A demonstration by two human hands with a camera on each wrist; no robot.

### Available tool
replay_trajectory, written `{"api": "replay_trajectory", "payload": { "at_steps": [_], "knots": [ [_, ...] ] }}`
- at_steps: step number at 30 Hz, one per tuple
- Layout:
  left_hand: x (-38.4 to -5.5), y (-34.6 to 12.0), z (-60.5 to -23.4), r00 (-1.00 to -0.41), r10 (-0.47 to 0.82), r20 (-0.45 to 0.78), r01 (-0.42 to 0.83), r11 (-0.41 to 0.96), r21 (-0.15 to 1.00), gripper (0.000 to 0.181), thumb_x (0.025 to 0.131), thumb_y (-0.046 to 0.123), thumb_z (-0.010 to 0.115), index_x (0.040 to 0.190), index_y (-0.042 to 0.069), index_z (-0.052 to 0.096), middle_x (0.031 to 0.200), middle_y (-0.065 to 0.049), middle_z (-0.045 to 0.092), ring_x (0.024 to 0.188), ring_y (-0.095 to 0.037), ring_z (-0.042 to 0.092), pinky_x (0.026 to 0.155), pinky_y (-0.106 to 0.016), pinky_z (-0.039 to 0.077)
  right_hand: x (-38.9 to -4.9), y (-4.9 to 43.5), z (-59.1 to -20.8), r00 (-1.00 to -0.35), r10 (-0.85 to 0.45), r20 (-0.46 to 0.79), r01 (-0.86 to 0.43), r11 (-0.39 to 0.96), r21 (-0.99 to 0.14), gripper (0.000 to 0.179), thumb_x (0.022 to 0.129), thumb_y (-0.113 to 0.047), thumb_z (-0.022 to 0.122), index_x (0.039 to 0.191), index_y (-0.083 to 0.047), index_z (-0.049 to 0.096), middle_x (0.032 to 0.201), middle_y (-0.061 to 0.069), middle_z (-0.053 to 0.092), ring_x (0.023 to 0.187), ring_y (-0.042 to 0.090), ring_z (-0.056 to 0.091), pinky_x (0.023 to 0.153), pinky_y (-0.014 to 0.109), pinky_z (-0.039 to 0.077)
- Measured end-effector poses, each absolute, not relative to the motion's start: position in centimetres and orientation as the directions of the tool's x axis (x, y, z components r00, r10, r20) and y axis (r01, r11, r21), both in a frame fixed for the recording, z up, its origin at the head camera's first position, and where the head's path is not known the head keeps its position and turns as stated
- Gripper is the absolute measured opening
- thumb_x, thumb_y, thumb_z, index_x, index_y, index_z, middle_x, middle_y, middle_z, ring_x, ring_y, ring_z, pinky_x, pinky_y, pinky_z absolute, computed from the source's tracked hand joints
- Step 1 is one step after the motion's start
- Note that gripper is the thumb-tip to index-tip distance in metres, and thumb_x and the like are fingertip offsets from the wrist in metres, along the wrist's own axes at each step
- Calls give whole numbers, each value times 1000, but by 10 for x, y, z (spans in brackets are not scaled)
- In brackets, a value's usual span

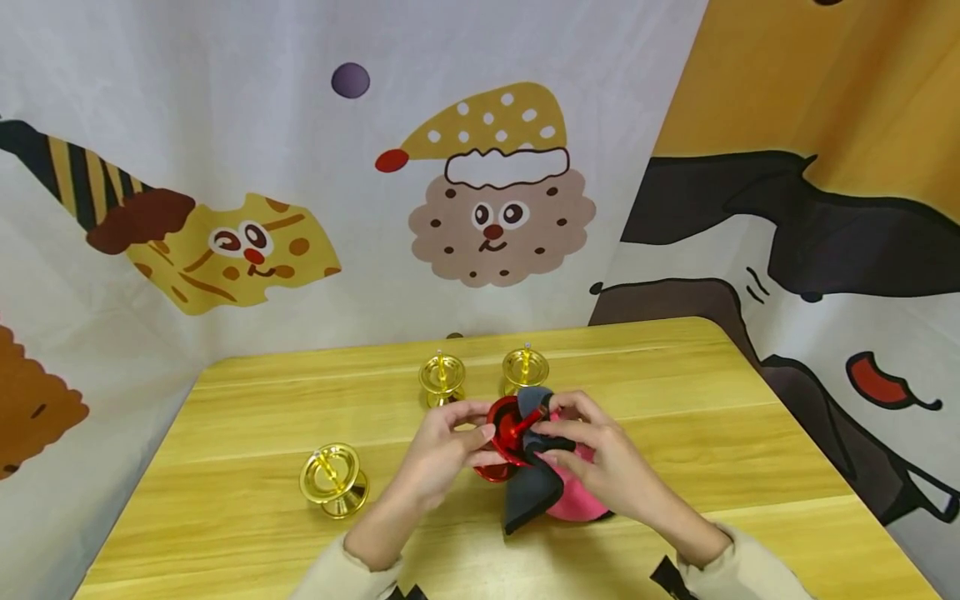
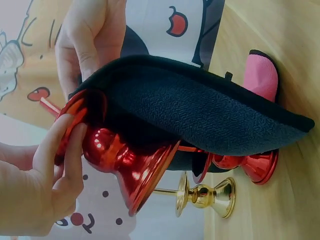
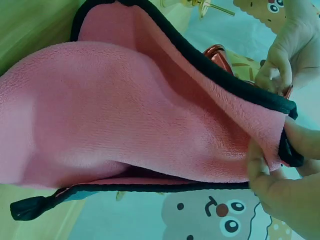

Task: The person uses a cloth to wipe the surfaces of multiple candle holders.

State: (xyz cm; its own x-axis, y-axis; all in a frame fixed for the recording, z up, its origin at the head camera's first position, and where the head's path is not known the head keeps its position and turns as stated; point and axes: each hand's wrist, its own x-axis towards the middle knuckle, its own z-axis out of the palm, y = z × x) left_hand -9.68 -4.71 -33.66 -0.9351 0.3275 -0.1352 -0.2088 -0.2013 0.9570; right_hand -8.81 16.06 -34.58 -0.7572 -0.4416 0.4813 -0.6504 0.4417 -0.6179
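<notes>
My left hand (image 1: 438,454) grips a shiny red candle holder (image 2: 107,150) by its dish, tilted above the table. In the head view its dish and central stem face up between the two hands. My right hand (image 1: 603,454) pinches a cloth (image 3: 125,110), pink on one side and dark grey on the other, with black edging. The cloth lies against the red dish and stem, and its lower part drapes down. Beyond it, the left wrist view shows a second red candle holder (image 2: 257,165) upright on the table, partly covered by the cloth.
Three gold candle holders stand on the wooden table (image 1: 240,533): a left one (image 1: 333,479), a back one (image 1: 442,375) and another (image 1: 525,367) right of it. A printed curtain (image 1: 300,167) hangs behind the table.
</notes>
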Motion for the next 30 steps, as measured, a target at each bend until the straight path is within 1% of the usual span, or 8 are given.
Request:
{"api": "replay_trajectory", "payload": {
  "at_steps": [3,6,10,14,19,24,27,30],
  "knots": [
    [-98,-47,-337,-916,380,-125,-211,-193,958,30,88,-12,44,117,-18,47,102,-23,48,81,-26,62,72,-33,55,-93,161,-345,-736,-438,516,-676,456,-578,31,61,18,74,83,-3,70,103,4,52,85,13,48,61,20,47],
    [-99,-46,-337,-890,442,-114,-207,-169,964,29,89,-12,45,117,-18,49,104,-25,53,85,-30,62,73,-36,55,-99,162,-342,-713,-448,539,-701,470,-537,34,58,23,71,80,-3,71,100,4,54,82,13,49,59,20,46],
    [-101,-44,-338,-882,458,-111,-190,-129,973,27,88,-11,47,114,-18,52,102,-22,57,81,-28,64,71,-35,55,-105,163,-339,-695,-471,543,-719,474,-509,37,59,23,70,84,-4,72,101,5,54,81,14,48,56,20,46],
    [-102,-43,-340,-913,384,-135,-194,-121,973,25,87,-12,47,111,-18,53,94,-18,54,70,-21,63,67,-31,56,-102,161,-340,-720,-445,533,-694,494,-524,32,60,19,74,82,-4,71,99,4,53,79,14,49,54,20,45],
    [-103,-43,-344,-943,310,-124,-178,-151,972,27,87,-12,47,113,-18,52,98,-21,51,74,-23,63,68,-32,56,-96,156,-344,-733,-436,521,-679,516,-523,26,62,11,77,82,-4,70,98,3,50,81,16,52,59,22,47],
    [-104,-44,-344,-910,394,-130,-179,-90,980,29,89,-10,46,116,-16,51,104,-22,56,77,-24,64,67,-33,56,-100,158,-343,-710,-471,524,-704,489,-515,32,59,20,74,80,-4,69,99,3,52,84,15,53,66,24,49],
    [-103,-45,-344,-882,447,-150,-188,-40,981,28,89,-9,48,116,-16,52,105,-21,59,78,-23,64,67,-32,56,-104,160,-341,-673,-522,524,-739,449,-503,38,58,24,69,82,-4,70,100,4,53,85,16,53,65,24,50],
    [-102,-44,-344,-871,466,-155,-193,-36,980,26,88,-8,49,113,-15,54,102,-19,60,77,-23,64,68,-33,56,-107,162,-339,-648,-557,520,-760,423,-494,40,59,25,67,85,-5,70,102,5,54,87,18,54,65,24,50]
  ]
}}
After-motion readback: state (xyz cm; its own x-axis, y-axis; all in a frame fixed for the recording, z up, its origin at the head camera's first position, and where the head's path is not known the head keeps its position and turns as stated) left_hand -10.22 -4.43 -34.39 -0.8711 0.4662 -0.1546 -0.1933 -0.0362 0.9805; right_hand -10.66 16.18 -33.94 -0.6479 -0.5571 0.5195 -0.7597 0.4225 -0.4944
